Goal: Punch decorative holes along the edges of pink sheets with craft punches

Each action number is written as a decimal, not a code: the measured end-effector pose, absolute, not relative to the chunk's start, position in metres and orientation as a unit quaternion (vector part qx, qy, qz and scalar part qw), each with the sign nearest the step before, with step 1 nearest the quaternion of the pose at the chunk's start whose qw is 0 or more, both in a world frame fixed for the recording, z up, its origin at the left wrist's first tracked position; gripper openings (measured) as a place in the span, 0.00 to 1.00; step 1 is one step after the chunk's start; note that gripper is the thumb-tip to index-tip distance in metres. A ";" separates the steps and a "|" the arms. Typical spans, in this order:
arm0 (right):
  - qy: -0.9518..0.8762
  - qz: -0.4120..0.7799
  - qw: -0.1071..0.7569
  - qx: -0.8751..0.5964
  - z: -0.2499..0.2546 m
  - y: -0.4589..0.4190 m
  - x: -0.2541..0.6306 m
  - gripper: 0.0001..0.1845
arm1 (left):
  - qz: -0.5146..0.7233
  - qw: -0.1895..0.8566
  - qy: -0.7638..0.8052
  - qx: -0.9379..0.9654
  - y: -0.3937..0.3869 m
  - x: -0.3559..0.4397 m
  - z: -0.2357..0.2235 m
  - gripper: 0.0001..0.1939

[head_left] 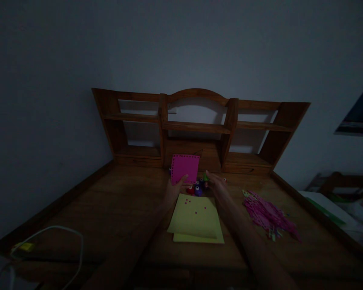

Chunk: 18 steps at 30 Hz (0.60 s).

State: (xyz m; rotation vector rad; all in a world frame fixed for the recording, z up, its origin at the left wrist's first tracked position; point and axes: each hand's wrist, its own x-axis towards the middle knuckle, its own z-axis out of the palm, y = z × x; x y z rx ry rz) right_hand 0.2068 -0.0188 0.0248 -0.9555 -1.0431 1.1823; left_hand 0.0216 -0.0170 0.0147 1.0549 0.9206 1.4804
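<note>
Pinched in my left hand [172,191] is a square pink sheet [185,167], held upright, with a row of small dark holes or notches along its edges. My right hand [216,185] has its fingers around a small green object [205,177] whose kind is hard to make out in the dim light. Between the hands sits a cluster of small round pieces with eye-like spots, among them a red one [190,189] and a purple one [198,191]. Yellow sheets [196,225] lie nearer to me, with several tiny pink dots on the top one.
A heap of pink perforated strips [268,213] lies to the right on the wooden desk [109,205]. A wooden shelf unit [196,128] stands along the back. At the front left are a white cable [57,227] and a yellow item [27,247].
</note>
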 end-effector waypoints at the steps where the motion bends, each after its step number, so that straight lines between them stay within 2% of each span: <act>1: -0.456 0.489 0.615 -0.418 0.025 -0.019 0.208 0.20 | 0.626 0.519 0.383 0.439 -0.017 0.022 0.014 0.23; 4: -0.476 0.409 0.646 -0.435 0.025 -0.018 0.212 0.23 | 0.645 0.508 0.368 0.436 -0.016 0.022 0.012 0.22; 6: -0.513 0.346 0.641 -0.454 0.023 -0.016 0.215 0.21 | 0.651 0.499 0.368 0.437 -0.014 0.021 0.010 0.21; 12: -0.697 0.104 0.459 -0.541 0.019 -0.017 0.224 0.11 | 0.634 0.437 0.438 0.464 -0.002 0.007 0.005 0.16; 18: -0.780 0.072 0.341 -0.520 0.016 -0.028 0.217 0.15 | 0.637 0.446 0.415 0.472 0.007 0.000 -0.004 0.19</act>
